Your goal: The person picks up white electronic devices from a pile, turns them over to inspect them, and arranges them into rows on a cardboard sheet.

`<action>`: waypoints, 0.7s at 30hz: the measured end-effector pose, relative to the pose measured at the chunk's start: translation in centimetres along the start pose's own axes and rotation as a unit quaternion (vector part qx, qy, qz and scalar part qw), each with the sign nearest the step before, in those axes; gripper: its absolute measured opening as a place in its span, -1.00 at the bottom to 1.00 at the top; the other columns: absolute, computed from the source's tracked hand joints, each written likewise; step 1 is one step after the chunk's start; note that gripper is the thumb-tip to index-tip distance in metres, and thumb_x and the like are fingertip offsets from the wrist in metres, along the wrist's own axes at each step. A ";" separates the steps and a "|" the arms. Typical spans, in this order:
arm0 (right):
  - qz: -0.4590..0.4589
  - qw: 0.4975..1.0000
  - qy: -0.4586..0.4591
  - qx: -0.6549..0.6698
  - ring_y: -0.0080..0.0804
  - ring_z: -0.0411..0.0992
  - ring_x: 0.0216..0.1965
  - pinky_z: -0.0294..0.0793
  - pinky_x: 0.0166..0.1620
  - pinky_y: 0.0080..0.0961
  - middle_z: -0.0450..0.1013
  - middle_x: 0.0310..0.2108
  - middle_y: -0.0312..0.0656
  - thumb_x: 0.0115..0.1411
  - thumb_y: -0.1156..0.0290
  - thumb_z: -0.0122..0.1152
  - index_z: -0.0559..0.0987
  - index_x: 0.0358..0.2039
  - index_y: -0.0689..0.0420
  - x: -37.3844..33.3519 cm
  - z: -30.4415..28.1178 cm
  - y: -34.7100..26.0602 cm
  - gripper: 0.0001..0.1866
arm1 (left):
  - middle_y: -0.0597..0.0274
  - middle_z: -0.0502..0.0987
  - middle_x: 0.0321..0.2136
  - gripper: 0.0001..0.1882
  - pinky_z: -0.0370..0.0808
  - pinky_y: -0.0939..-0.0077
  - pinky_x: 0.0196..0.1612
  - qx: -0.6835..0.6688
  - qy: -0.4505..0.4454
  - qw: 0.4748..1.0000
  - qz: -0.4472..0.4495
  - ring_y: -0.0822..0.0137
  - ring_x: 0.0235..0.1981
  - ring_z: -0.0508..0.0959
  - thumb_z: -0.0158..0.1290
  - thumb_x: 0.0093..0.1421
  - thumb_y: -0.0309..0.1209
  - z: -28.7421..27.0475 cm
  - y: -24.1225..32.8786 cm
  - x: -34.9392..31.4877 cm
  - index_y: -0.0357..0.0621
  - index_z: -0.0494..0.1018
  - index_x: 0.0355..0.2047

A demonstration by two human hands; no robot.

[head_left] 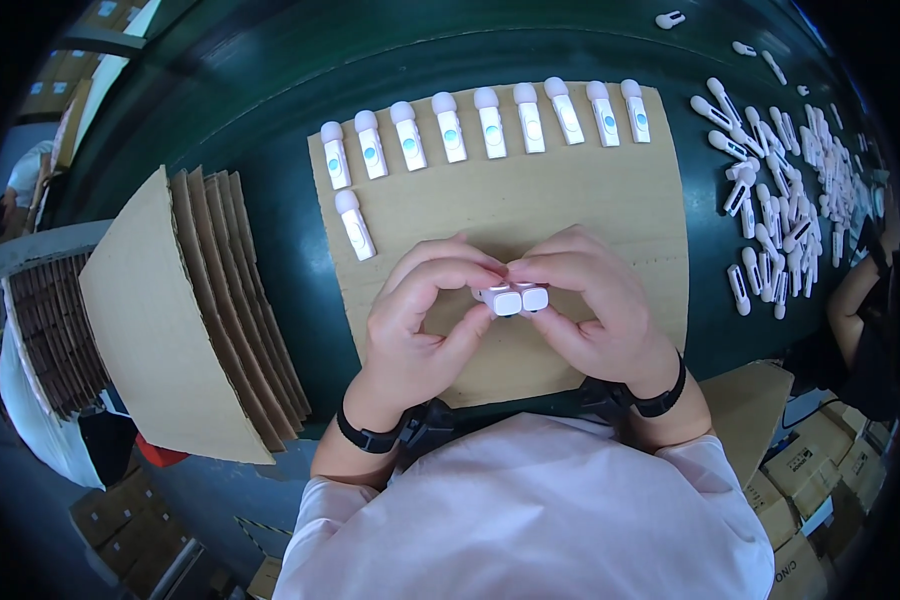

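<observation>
My left hand (417,315) and my right hand (600,305) meet over a cardboard sheet (500,195). Between my fingertips are two small white wand-shaped devices, side by side with their flat ends showing. The left device (507,303) is pinched by my left fingers, the right device (535,298) by my right. My fingers hide most of their bodies. Beyond my hands, a row of similar white devices (491,125) with rounded pinkish heads lies along the sheet's far edge, some with a blue round spot. One more device (354,226) lies below the row's left end.
On the green table (315,300), a loose heap of white devices (775,205) spreads at the right. Stacked cardboard sheets (185,320) stand at the left. Another person's arm (855,300) is at the far right. Cardboard boxes (805,470) stand low at the right.
</observation>
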State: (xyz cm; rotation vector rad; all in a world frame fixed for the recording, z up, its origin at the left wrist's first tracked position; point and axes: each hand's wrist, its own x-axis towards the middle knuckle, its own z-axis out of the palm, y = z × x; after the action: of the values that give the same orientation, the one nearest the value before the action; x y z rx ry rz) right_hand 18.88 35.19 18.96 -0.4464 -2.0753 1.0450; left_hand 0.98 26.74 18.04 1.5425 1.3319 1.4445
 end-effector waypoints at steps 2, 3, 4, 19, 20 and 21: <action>0.011 1.000 0.003 0.018 -0.28 0.49 -0.30 0.46 -0.26 -0.44 0.53 -0.24 -0.12 -0.03 0.71 0.33 0.56 -0.13 0.22 0.0 0.1 0.0 -0.61 | 0.10 0.57 -0.23 -0.67 0.42 0.12 0.15 0.006 0.017 1.000 0.001 0.16 -0.17 0.57 0.19 -0.03 -0.71 0.3 0.1 -0.2 -0.22 0.51 -0.22; 0.004 1.000 0.001 0.023 -0.28 0.49 -0.30 0.46 -0.26 -0.44 0.53 -0.24 -0.12 -0.03 0.71 0.33 0.56 -0.13 0.22 0.0 0.1 0.1 -0.61 | 0.09 0.57 -0.23 -0.67 0.42 0.11 0.14 0.013 0.028 1.000 0.003 0.17 -0.17 0.57 0.20 -0.03 -0.70 0.2 0.1 -0.2 -0.22 0.51 -0.21; 0.006 1.000 -0.001 0.015 -0.28 0.50 -0.29 0.47 -0.25 -0.45 0.53 -0.25 -0.12 -0.02 0.70 0.33 0.55 -0.12 0.22 0.0 0.1 0.1 -0.61 | 0.09 0.57 -0.23 -0.67 0.42 0.11 0.14 0.021 0.033 0.999 0.005 0.17 -0.17 0.57 0.20 -0.03 -0.70 0.2 0.2 -0.1 -0.22 0.51 -0.21; 0.088 0.994 -0.066 -0.005 -0.31 0.52 -0.29 0.49 -0.22 -0.50 0.56 -0.22 -0.13 0.07 0.66 0.28 0.55 -0.10 0.22 1.6 0.4 -1.8 -0.66 | 0.16 0.60 -0.33 -0.70 0.49 0.31 -0.27 0.294 0.148 0.943 0.059 0.12 -0.36 0.58 0.24 -0.07 -0.65 -3.3 1.8 0.3 -0.18 0.50 -0.28; 0.085 0.993 -0.075 -0.032 -0.30 0.52 -0.29 0.50 -0.21 -0.48 0.56 -0.21 -0.13 0.07 0.66 0.28 0.55 -0.11 0.22 2.1 0.5 -2.0 -0.67 | 0.16 0.60 -0.33 -0.70 0.49 0.31 -0.27 0.293 0.152 0.942 0.061 0.12 -0.36 0.58 0.24 -0.07 -0.65 -3.5 1.5 0.3 -0.18 0.50 -0.28; 0.080 0.992 -0.083 -0.058 -0.28 0.52 -0.29 0.51 -0.21 -0.46 0.56 -0.20 -0.14 0.06 0.66 0.27 0.55 -0.13 0.22 2.7 0.7 -2.2 -0.68 | 0.17 0.60 -0.33 -0.70 0.49 0.30 -0.26 0.316 0.149 0.934 0.070 0.12 -0.35 0.58 0.23 -0.08 -0.65 -3.6 1.3 0.3 -0.18 0.49 -0.29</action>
State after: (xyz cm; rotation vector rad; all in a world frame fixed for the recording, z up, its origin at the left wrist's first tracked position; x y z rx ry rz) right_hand 16.68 35.09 21.74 -0.6125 -2.2877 1.0893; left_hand -2.23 25.94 20.04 1.8926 2.0539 1.4546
